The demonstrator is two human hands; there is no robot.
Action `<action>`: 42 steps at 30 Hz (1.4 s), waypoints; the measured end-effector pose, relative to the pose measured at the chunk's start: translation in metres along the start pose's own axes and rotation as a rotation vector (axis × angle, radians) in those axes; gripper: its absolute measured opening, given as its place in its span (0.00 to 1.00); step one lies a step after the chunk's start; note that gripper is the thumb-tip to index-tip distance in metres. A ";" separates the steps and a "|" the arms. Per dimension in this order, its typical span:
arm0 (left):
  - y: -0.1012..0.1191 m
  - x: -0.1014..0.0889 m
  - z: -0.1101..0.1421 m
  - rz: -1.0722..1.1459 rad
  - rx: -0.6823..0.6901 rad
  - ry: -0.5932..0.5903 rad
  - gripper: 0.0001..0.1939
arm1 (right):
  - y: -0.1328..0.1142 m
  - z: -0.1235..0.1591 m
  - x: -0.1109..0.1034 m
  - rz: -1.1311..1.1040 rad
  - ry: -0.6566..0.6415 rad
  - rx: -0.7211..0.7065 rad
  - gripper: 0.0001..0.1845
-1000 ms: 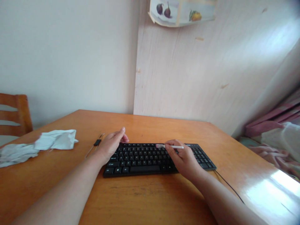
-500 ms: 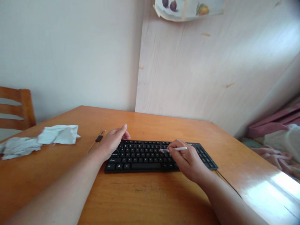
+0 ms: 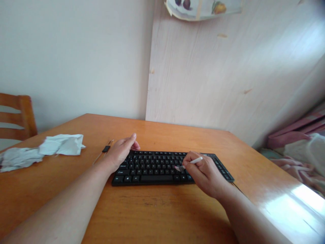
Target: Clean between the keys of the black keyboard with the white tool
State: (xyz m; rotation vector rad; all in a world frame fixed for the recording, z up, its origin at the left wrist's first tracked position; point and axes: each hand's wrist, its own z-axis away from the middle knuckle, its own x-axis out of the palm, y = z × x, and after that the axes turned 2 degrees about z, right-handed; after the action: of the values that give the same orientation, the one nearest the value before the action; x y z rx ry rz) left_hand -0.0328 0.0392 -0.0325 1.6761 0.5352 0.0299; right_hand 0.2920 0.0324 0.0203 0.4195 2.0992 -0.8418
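A black keyboard (image 3: 153, 172) lies flat on the wooden table in front of me. My left hand (image 3: 122, 151) is closed about its left end, thumb up and fingertips curled past the back edge; the palm side is hidden. Between thumb and fingers, my right hand (image 3: 204, 174) pinches a small brush with a white handle (image 3: 196, 160). Its bristles point left and down onto the letter keys, right of the keyboard's middle. The right hand and wrist cover part of the keys toward the number pad.
White cloths (image 3: 62, 144) lie crumpled at the table's left. A small black piece with thin pale strands (image 3: 106, 148) is beside my left wrist. The keyboard's cord (image 3: 238, 188) runs off right. A wooden chair (image 3: 26, 117) stands left, and the wall (image 3: 114, 67) rises behind the table (image 3: 152, 217).
The brush tip has moved slightly down and toward me across the keys, and its handle is tilted more steeply. My left hand stays at the keyboard's left end. The view has shifted slightly.
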 end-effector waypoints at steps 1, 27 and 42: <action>0.000 0.000 0.000 0.001 -0.002 0.000 0.31 | 0.000 0.000 0.000 -0.005 -0.001 -0.001 0.12; -0.004 -0.001 -0.001 0.013 0.000 -0.019 0.32 | 0.006 -0.005 0.021 -0.246 0.170 -0.029 0.11; 0.001 0.001 0.002 0.006 0.032 -0.015 0.30 | 0.013 -0.011 0.040 -0.155 0.097 -0.072 0.12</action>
State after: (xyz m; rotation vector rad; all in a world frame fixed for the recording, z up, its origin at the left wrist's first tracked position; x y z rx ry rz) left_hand -0.0306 0.0375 -0.0323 1.7077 0.5215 0.0135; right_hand 0.2683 0.0495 -0.0116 0.2659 2.2670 -0.8462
